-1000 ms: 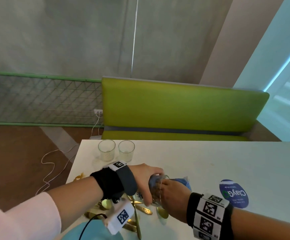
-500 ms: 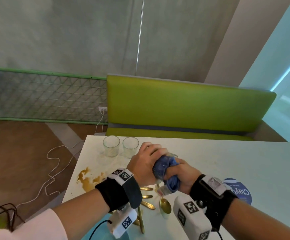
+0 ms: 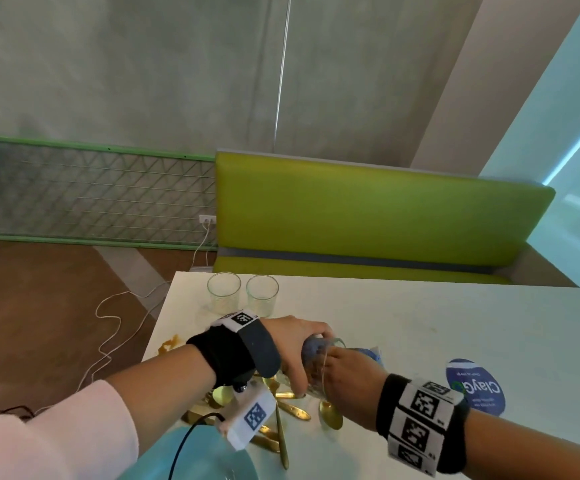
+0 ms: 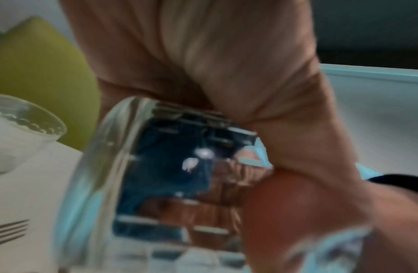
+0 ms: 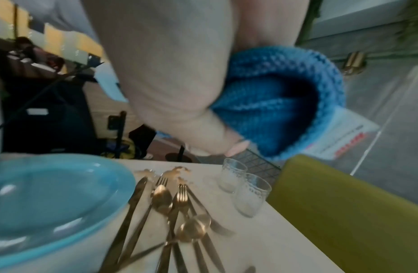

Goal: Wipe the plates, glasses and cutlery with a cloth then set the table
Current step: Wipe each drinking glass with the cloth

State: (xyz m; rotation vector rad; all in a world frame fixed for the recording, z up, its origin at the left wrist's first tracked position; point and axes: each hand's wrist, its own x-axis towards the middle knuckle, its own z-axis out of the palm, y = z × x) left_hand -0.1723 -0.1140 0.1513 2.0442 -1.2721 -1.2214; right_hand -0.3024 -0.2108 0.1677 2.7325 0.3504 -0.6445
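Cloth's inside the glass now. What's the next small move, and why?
Probably twist the blue cloth round inside the glass once more. The left hand grips the glass on its side above the gold cutlery, and the right hand has the cloth pushed in. Two glasses stand waiting.

A clear glass [image 3: 319, 367] lies tipped on its side at lower centre, blue knitted cloth [image 3: 311, 351] stuffed inside. Gold cutlery [image 3: 281, 415] lies jumbled beneath, beside a light-blue plate [image 3: 212, 462]. Two upright glasses [image 3: 243, 296] stand side by side above.
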